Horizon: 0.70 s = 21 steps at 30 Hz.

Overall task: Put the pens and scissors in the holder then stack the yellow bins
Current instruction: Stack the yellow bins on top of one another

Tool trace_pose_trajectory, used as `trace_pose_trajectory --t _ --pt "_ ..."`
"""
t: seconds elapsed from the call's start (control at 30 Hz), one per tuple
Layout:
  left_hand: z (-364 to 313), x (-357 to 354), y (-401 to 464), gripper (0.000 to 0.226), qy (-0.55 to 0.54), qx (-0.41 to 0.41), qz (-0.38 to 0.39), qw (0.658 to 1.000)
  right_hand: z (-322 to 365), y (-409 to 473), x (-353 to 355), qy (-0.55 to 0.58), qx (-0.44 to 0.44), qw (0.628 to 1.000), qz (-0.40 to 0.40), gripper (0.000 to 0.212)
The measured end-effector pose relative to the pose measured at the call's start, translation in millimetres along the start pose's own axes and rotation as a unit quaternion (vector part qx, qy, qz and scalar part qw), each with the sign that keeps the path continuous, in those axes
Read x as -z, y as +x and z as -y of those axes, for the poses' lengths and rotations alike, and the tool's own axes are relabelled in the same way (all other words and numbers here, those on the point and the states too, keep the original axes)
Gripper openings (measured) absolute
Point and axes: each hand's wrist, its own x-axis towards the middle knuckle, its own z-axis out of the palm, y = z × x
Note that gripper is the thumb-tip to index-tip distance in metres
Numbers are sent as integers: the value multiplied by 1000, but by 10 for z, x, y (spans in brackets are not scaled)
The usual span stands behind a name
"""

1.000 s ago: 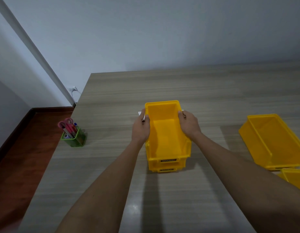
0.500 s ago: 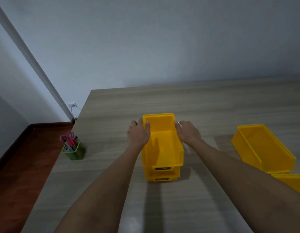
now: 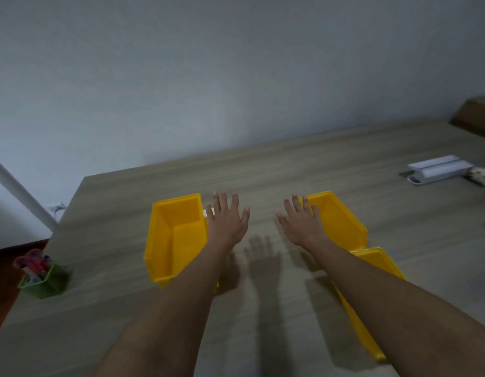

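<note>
Your left hand (image 3: 227, 221) and right hand (image 3: 301, 224) hover over the table (image 3: 263, 170), fingers spread, holding nothing. The stacked yellow bins (image 3: 176, 238) stand just left of your left hand; its forearm hides their near right corner. A single yellow bin (image 3: 342, 221) lies just beyond your right hand, another yellow bin (image 3: 372, 265) under that forearm. The green holder (image 3: 44, 284), apparently with pens and pink-handled scissors (image 3: 29, 261), sits near the table's left edge. Bare tabletop lies between your hands.
</note>
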Motion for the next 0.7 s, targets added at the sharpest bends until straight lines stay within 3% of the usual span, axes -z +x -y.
trace_pose_trajectory --t 0.2,0.37,0.53,0.63,0.7 --pt "-1178 -593 -409 61 14 -60 57 997 -1308 -403 -47 22 -68 997 17 67" --pt "-1756 -1155 -876 70 21 -75 80 994 -2149 -786 -228 27 -134 989 49 68" --pt "-2201 -1540 -1302 68 -109 7 209 972 -2657 -1164 -510 84 -192 970 125 66" --pt "-2281 -1686 -1475 70 -240 -2 274 931 -2695 -1271 -613 174 -196 954 147 61" --pt "-2333 -1718 -1575 72 -258 -2 287 923 -2740 -1332 -678 199 -203 950 130 55"
